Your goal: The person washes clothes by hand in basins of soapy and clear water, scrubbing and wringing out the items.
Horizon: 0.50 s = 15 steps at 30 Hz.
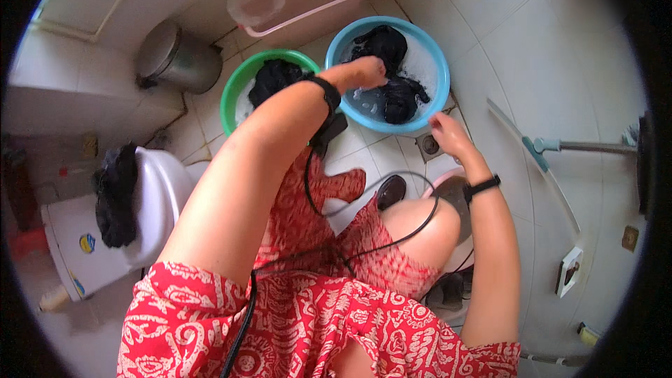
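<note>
A round light-blue basin (448,71) of sudsy water stands on the floor ahead of me. Wet black cloth (386,44) lies at its far side, and another black cloth bundle (401,102) lies nearer. My left hand (371,72) is over this basin between the two, its fingers curled and blurred; whether it grips any fabric is unclear. Just outside the near right rim is my right hand (450,136), with no object visible in it and its fingers partly turned away. To the left, a green basin (227,100) holds black cloth (275,81) and suds, partly behind my left forearm.
A pink rectangular tub (310,26) and a metal bin (178,58) stand behind. Black cloth (116,197) hangs over the white toilet (163,184) at left. A floor squeegee (535,152) leans on the right wall. Near the basin is a floor drain (430,144); a black cable (388,244) loops across my lap.
</note>
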{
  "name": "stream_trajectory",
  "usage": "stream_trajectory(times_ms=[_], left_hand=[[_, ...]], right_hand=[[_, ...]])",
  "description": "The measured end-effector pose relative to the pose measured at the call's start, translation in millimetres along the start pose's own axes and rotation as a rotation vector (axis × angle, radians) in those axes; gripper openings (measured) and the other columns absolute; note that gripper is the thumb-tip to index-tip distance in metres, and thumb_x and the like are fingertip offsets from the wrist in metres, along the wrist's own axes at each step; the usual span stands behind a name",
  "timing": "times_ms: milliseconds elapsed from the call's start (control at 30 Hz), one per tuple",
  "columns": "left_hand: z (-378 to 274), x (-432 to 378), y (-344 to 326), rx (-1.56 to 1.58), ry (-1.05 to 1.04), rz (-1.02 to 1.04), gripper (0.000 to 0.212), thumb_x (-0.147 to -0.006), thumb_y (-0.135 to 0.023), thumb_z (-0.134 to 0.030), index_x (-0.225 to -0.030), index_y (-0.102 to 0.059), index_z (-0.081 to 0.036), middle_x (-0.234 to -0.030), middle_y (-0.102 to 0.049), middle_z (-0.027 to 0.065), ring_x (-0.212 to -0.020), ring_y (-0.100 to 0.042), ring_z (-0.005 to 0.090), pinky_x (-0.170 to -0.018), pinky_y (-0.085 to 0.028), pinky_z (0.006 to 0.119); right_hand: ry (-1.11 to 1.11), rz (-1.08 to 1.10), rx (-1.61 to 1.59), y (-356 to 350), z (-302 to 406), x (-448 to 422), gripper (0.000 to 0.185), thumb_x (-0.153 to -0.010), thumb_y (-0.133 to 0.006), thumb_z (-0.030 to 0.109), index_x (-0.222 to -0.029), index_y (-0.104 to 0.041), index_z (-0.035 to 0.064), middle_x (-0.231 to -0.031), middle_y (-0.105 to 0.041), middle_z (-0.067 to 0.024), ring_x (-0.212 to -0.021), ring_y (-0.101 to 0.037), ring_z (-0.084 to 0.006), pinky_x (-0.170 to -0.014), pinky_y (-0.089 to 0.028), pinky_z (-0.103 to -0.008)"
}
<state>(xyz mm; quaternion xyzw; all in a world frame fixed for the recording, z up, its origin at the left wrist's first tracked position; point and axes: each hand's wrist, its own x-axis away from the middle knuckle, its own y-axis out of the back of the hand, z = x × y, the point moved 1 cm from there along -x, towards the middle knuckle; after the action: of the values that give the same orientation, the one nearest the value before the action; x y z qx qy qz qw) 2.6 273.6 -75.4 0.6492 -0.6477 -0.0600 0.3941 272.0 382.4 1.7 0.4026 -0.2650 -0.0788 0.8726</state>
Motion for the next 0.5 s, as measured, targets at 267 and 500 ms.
stream_trajectory(times_ms=[267,500], left_hand=[[2.8,5.5,-39.2,-0.248,-0.454,-0.529,0.024,-0.069,-0.066,-0.01,-0.092,-0.062,-0.007,-0.084,-0.06,0.011,-0.077,-0.058,0.0269,-0.068,-0.047,0.039],[35.1,-17.4,-37.7,-0.339,-0.433,-0.528,0.032,-0.07,-0.066,-0.01,-0.101,-0.06,-0.008,-0.095,-0.061,0.0128,-0.09,-0.059,0.029,-0.079,-0.048,0.037]], right_hand=[[-0.162,0.127,0.225,-75.5,-21.1,-146.8,0.066,-0.075,-0.061,-0.003,-0.135,-0.039,0.0134,-0.127,-0.049,-0.0146,-0.116,-0.049,-0.0375,-0.093,-0.046,-0.0453],[-0.072,0.123,0.239,-155.5,-78.9,-210.7,0.078,-0.073,-0.068,0.004,-0.14,-0.03,0.0157,-0.134,-0.045,-0.0149,-0.121,-0.047,-0.0358,-0.096,-0.045,-0.0478]])
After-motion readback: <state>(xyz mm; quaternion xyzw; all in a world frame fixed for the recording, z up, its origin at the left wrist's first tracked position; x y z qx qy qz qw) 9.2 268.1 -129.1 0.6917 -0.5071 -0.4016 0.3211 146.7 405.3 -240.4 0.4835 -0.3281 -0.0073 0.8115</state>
